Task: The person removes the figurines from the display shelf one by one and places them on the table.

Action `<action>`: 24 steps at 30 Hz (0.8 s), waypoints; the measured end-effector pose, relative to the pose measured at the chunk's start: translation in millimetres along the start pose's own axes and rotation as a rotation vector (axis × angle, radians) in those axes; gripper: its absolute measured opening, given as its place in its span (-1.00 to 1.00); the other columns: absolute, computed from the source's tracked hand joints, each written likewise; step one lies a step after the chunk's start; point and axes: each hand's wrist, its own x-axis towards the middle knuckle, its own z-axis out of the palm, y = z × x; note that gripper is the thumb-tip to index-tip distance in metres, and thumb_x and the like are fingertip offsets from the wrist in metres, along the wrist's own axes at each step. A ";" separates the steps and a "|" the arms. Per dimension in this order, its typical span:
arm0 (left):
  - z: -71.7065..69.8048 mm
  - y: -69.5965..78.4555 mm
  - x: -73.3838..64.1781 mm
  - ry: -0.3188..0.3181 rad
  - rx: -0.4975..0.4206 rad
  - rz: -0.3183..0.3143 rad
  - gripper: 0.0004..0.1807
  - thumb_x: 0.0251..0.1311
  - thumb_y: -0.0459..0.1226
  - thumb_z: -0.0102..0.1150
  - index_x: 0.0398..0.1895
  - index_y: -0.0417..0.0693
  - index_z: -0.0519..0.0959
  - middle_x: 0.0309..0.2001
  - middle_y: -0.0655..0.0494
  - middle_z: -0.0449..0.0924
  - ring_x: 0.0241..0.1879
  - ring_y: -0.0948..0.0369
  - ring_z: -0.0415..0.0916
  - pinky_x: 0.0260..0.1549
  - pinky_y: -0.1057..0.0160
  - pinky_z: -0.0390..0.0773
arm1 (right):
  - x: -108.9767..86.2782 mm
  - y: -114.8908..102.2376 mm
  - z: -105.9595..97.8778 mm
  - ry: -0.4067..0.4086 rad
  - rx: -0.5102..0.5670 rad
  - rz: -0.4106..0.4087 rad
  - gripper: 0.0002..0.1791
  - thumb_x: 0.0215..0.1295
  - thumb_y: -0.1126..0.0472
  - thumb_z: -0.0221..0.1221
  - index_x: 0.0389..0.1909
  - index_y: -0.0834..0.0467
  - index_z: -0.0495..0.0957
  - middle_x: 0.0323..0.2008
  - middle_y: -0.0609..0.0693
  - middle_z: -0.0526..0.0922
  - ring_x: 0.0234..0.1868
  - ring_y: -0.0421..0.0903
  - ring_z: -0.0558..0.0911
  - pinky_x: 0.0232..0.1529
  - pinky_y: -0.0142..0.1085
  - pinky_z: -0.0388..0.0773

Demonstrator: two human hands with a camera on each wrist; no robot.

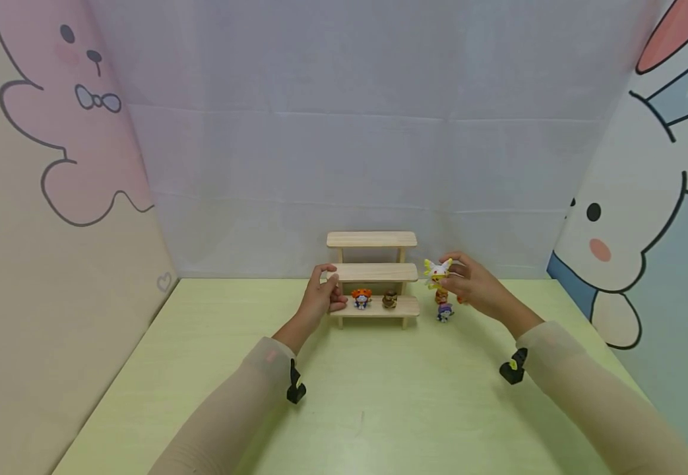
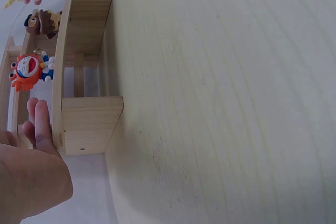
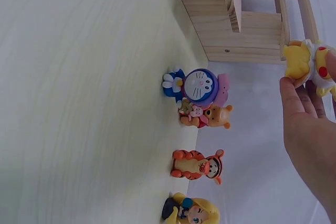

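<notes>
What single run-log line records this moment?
left hand: steadies wooden shelf | right hand: holds yellow-white figure | bottom step: two figures

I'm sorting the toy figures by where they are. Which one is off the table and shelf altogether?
The yellow and white figure, pinched in the right hand beside the wooden shelf. The others stand on the bottom step or the table.

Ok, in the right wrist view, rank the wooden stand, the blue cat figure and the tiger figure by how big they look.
1. wooden stand
2. blue cat figure
3. tiger figure, though it looks close to the cat in size, so that order is unsure.
</notes>
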 end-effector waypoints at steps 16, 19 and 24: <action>0.2 1.2 -1.9 -0.010 -0.007 0.007 -0.68 0.64 -0.17 -0.08 0.34 0.03 0.27 -0.40 0.01 0.43 -0.49 0.18 0.61 -0.40 0.26 0.74 | -22.7 20.7 -27.5 0.000 -0.026 0.003 -0.52 0.56 0.23 0.16 0.29 0.24 0.15 0.12 0.14 0.40 0.02 -0.02 0.62 0.01 -0.30 0.63; 0.1 1.3 -1.8 -0.011 -0.006 0.006 -0.68 0.64 -0.17 -0.08 0.34 0.03 0.27 -0.39 0.00 0.43 -0.49 0.17 0.61 -0.40 0.25 0.74 | -27.2 25.1 -33.9 -0.007 -0.045 0.016 -0.53 0.55 0.21 0.17 0.27 0.21 0.17 0.15 0.15 0.37 0.08 -0.01 0.60 0.09 -0.35 0.61; -0.5 0.4 -1.2 -0.014 -0.011 0.011 -0.69 0.64 -0.17 -0.08 0.32 0.03 0.27 -0.38 -0.01 0.43 -0.48 0.17 0.61 -0.40 0.23 0.75 | -33.0 30.9 -43.0 -0.001 -0.068 0.059 -0.49 0.53 0.20 0.20 0.29 0.23 0.17 0.26 0.24 0.28 0.10 -0.09 0.57 0.18 -0.35 0.57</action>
